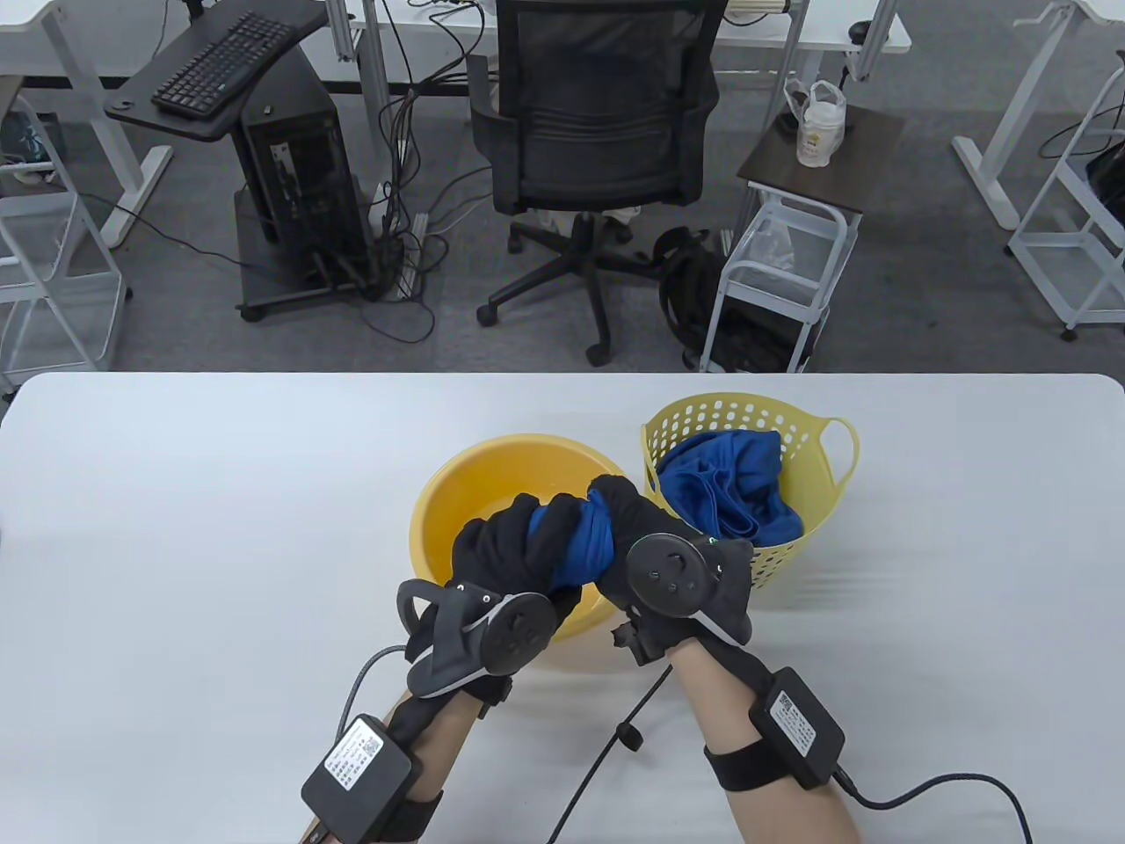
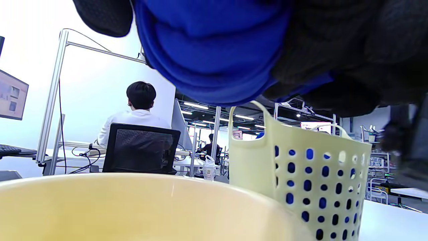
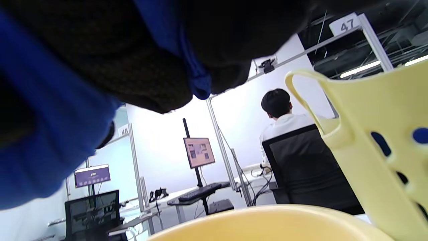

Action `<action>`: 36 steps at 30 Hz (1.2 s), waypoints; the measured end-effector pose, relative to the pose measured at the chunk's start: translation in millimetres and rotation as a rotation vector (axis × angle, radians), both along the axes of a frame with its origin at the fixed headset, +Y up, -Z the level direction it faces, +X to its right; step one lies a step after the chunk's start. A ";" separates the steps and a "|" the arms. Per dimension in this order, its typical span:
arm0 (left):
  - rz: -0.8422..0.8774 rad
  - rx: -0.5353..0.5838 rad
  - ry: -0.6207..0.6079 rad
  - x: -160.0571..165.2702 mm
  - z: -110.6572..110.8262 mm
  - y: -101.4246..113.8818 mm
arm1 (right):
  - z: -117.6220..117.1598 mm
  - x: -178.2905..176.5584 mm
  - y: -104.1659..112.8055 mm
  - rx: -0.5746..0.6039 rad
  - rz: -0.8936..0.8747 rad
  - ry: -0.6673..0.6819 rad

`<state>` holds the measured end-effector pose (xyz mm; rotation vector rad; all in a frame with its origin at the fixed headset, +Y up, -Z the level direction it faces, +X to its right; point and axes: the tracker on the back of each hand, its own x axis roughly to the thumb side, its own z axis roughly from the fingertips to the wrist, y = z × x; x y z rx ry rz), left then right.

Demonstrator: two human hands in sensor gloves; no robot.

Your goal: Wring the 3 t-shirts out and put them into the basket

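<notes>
Both hands — left hand [image 1: 497,549] and right hand [image 1: 637,527] — grip one twisted blue t-shirt [image 1: 580,545] above the yellow basin [image 1: 439,510], near the table's [image 1: 176,527] middle. Blue cloth [image 1: 729,492] lies inside the basket [image 1: 817,466] just beside.

black knit gloves on left hand [image 1: 501,549] and right hand [image 1: 646,536]; dark round trackers strapped behind; bare forearms; black labelled wrist boxes on straps, trailing cables.

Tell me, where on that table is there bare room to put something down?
The white table is bare left of the round yellow plastic basin and right of the perforated yellow basket. The middle is crowded: left hand and right hand grip a twisted blue t-shirt.
</notes>
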<state>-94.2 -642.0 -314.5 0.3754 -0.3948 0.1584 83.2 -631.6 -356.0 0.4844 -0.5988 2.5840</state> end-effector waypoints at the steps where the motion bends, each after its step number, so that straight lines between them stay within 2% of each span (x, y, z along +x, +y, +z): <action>1: 0.001 0.003 -0.001 -1.1 -0.8 -1.0 | -0.4 -0.7 -0.9 0.000 -0.007 -0.001; 8: 0.024 0.052 0.016 1.7 6.4 3.7 | 2.3 4.0 7.2 -0.061 -0.106 -0.001; 11: 0.013 0.046 0.023 3.5 6.7 3.9 | 0.4 6.4 4.2 -0.108 -0.152 -0.003; 16: -0.012 0.030 0.035 2.8 3.4 -2.8 | -2.1 3.7 -2.7 -0.137 -0.132 -0.026; 30: -0.004 0.047 0.051 9.4 6.9 2.8 | -7.6 12.4 0.5 -0.204 -0.177 0.002; 34: -0.015 0.022 0.039 7.4 4.0 -2.7 | -11.9 11.0 -8.7 -0.275 -0.182 -0.005; 36: -0.017 0.038 0.048 8.7 4.1 -3.0 | -11.3 10.4 -7.7 -0.264 -0.193 -0.026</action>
